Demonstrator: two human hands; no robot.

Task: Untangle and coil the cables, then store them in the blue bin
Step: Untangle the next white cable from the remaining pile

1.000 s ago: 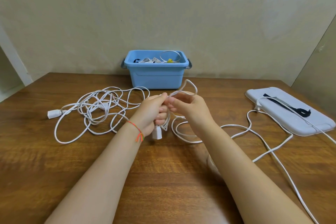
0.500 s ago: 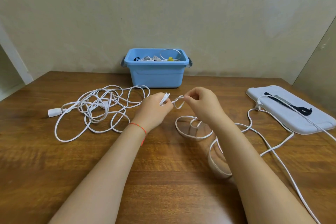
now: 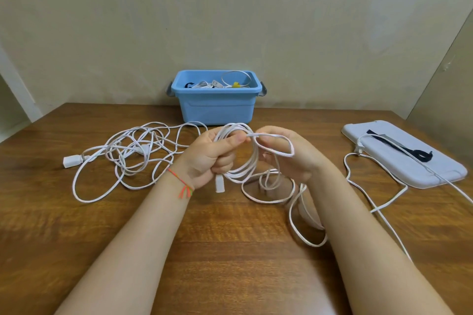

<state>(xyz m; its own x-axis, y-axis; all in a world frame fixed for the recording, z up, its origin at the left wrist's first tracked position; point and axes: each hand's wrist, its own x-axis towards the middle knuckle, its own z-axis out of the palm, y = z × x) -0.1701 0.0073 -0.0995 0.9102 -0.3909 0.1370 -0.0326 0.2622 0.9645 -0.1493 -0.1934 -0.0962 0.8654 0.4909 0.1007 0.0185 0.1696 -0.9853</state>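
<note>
My left hand (image 3: 207,158) grips a small coil of white cable (image 3: 243,169) above the table's middle, and the cable's white plug end (image 3: 219,184) hangs below the fist. My right hand (image 3: 294,156) holds a fresh loop of the same cable beside the coil, the loop lying over its fingers. The rest of this cable trails down to the table and off to the right. A second white cable (image 3: 133,156) lies tangled at the left. The blue bin (image 3: 217,107) stands by the wall behind my hands, with several coiled cables inside.
A white lid (image 3: 407,158) lies at the right with black ties (image 3: 419,153) on it, and the trailing cable crosses it. The wooden table (image 3: 76,238) meets the wall at the back. A side panel stands at the far right.
My hands have come back together. The right hand has brought another loop of cable up to the coil in the left hand, and the plug end hangs below the left fist again.
</note>
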